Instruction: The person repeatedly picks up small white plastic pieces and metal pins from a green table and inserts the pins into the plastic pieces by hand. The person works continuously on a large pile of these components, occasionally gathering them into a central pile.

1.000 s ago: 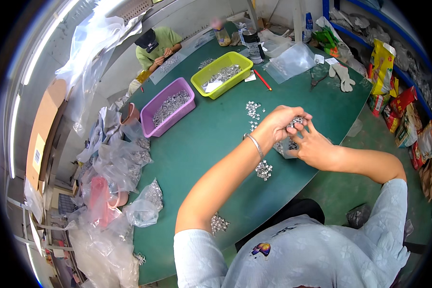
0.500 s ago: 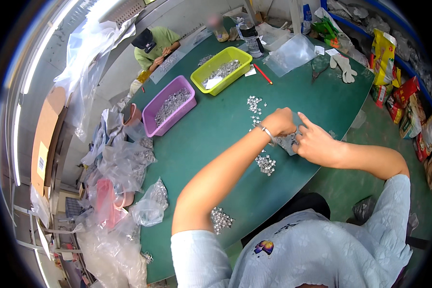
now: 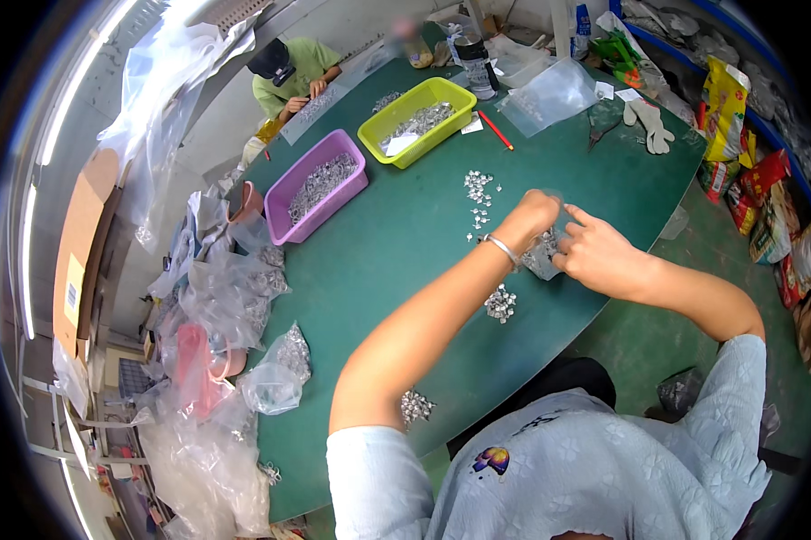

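Observation:
A small clear plastic bag (image 3: 541, 259) with silvery metal pieces inside is between my two hands, over the table. My left hand (image 3: 538, 212), with a bracelet at its wrist, is closed on the upper part of the bag. On its other side, my right hand (image 3: 596, 256) has fingers curled at the bag's edge, with the index finger reaching toward the bag's top. Close by lie a heap of small metal pieces (image 3: 501, 303) and a looser scatter of them (image 3: 478, 186). Another heap (image 3: 416, 406) lies beside my left elbow.
On the green table (image 3: 378, 279) stand a purple bin (image 3: 359, 187) and a yellow-green bin (image 3: 467, 106), both holding metal pieces. Farther back are a red pencil (image 3: 496, 131), a flat plastic bag (image 3: 554, 99), pliers (image 3: 598, 133) and a glove (image 3: 648, 126). Filled bags crowd the left edge. A co-worker (image 3: 302, 72) sits across.
My hands have shifted slightly upward, and the bag between them hangs more upright. My left forearm has moved a little to the right.

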`<state>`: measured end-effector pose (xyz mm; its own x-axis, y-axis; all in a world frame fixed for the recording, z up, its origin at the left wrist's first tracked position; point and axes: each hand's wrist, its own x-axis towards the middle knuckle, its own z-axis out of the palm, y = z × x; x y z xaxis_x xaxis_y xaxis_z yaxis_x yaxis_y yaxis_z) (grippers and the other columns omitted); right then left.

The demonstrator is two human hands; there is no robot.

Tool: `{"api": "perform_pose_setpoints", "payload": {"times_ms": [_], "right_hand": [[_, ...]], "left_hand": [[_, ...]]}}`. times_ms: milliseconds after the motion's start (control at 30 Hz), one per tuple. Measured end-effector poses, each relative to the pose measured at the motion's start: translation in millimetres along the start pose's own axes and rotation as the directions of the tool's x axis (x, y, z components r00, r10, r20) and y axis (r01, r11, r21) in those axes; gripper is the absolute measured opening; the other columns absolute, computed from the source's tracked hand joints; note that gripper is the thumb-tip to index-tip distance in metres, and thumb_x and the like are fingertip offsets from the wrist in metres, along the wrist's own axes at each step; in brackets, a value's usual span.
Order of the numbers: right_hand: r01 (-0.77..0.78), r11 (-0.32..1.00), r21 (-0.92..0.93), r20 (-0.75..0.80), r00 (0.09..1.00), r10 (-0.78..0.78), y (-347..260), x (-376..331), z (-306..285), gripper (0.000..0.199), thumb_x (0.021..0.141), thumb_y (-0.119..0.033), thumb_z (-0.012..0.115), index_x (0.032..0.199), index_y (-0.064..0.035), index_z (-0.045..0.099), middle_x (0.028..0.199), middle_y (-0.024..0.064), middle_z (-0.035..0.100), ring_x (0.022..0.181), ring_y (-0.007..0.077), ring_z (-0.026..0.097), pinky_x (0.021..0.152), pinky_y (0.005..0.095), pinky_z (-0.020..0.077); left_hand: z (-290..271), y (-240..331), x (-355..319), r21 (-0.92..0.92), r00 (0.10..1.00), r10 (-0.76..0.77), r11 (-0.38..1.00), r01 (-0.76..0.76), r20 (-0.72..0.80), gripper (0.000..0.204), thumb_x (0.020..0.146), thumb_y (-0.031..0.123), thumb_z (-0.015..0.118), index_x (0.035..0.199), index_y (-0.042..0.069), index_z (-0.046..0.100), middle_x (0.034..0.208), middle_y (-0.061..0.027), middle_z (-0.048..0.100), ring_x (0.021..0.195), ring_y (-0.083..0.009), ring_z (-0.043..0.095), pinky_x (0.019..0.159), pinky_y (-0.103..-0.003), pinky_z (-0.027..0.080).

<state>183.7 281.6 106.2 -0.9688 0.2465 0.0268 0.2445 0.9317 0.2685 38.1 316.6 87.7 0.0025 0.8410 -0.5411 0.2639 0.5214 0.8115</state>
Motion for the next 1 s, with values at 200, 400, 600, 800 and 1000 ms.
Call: {"api": "perform_pose_setpoints", "payload": {"times_ms": [200, 400, 600, 800, 1000], "right_hand": [[-0.072, 0.996, 0.044, -0.073, 0.995, 0.075, 14, -6, 4, 0.007, 0.068, -0.008, 0.055, 0.072, -0.0078, 0.061, 0.067, 0.0065, 0.061, 0.075, 0.0210, 0.060, 0.098, 0.0408, 0.0353], [-0.127, 0.988, 0.086, -0.157, 0.978, 0.139, 57, 11, 11, 0.018, 0.063, 0.003, 0.054, 0.077, -0.0060, 0.059, 0.066, 0.0094, 0.060, 0.073, 0.0236, 0.060, 0.094, 0.0391, 0.0376], [-0.265, 0.964, 0.029, -0.278, 0.924, 0.262, 86, 23, 12, 0.025, 0.061, 0.008, 0.052, 0.080, -0.0053, 0.062, 0.068, 0.0100, 0.060, 0.075, 0.0239, 0.059, 0.092, 0.0383, 0.0377], [-0.302, 0.953, 0.025, -0.288, 0.911, 0.296, 93, 13, 26, 0.027, 0.062, 0.009, 0.052, 0.084, -0.0040, 0.062, 0.073, 0.0072, 0.059, 0.085, 0.0229, 0.053, 0.095, 0.0401, 0.0360], [-0.407, 0.912, 0.049, -0.400, 0.829, 0.391, 61, 6, 27, 0.032, 0.062, 0.001, 0.061, 0.094, -0.0048, 0.060, 0.099, 0.0085, 0.057, 0.101, 0.0253, 0.049, 0.098, 0.0439, 0.0328]], "left_hand": [[-34, -28, -41, -0.244, 0.819, 0.537, 0.782, -0.573, -0.202, 0.023, 0.089, 0.005, 0.042, 0.100, -0.005, 0.059, 0.092, -0.0126, 0.063, 0.083, -0.0179, 0.062, 0.071, -0.027, 0.052], [-49, -136, -39, 0.046, 0.783, 0.407, 0.897, -0.439, -0.470, 0.023, 0.085, 0.002, 0.045, 0.103, -0.006, 0.058, 0.093, -0.0153, 0.063, 0.084, -0.0193, 0.062, 0.074, -0.028, 0.050], [-21, -206, -35, 0.501, 0.613, 0.709, 0.694, -0.518, -0.348, 0.034, 0.078, -0.009, 0.041, 0.109, -0.006, 0.053, 0.119, -0.0236, 0.050, 0.118, -0.0376, 0.042, 0.101, -0.041, 0.032], [8, -205, -48, 0.468, 0.622, 0.726, 0.677, -0.568, -0.295, 0.039, 0.076, -0.013, 0.039, 0.112, -0.005, 0.052, 0.124, -0.0220, 0.046, 0.122, -0.0369, 0.037, 0.105, -0.042, 0.026], [26, -183, -98, 0.311, 0.539, 0.670, 0.729, -0.610, -0.511, 0.031, 0.078, -0.011, 0.044, 0.103, -0.002, 0.059, 0.114, -0.0173, 0.056, 0.112, -0.0310, 0.051, 0.095, -0.035, 0.038]]}}
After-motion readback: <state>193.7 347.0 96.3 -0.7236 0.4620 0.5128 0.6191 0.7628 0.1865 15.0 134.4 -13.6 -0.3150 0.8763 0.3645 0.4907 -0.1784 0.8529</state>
